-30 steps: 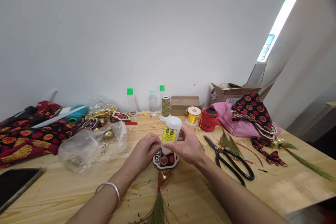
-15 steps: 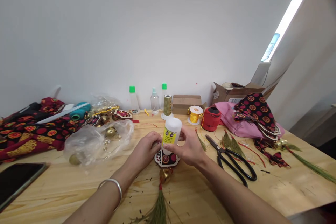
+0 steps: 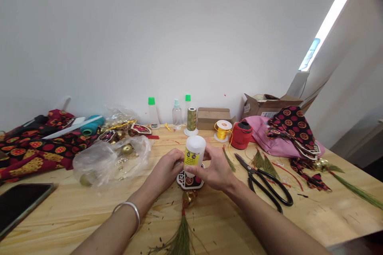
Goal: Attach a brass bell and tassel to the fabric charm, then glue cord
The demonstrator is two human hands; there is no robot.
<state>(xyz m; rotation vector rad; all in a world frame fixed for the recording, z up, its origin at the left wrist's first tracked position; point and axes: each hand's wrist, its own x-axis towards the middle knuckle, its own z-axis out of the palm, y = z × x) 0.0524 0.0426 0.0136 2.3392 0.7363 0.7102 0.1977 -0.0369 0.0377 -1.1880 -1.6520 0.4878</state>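
Note:
My right hand [image 3: 217,169] grips a white glue bottle [image 3: 194,152] with a yellow label, turned tip down over a small patterned ornament [image 3: 189,180] on the wooden table [image 3: 89,215]. My left hand [image 3: 165,169], a silver bangle on its wrist, has its fingers curled against the ornament's left edge beside the bottle's tip. A gold bell [image 3: 188,198] and a green tassel [image 3: 181,235] hang from the ornament toward me.
Black scissors [image 3: 265,185] lie right of my hands. A clear plastic bag [image 3: 110,159] with bells sits to the left, a phone [image 3: 20,207] at the left edge. Thread spools [image 3: 241,134], small bottles [image 3: 152,113], boxes [image 3: 214,117] and patterned fabric [image 3: 290,127] line the back.
The bottle has tipped a little more upright and shifted slightly over the ornament. Both hands keep their places.

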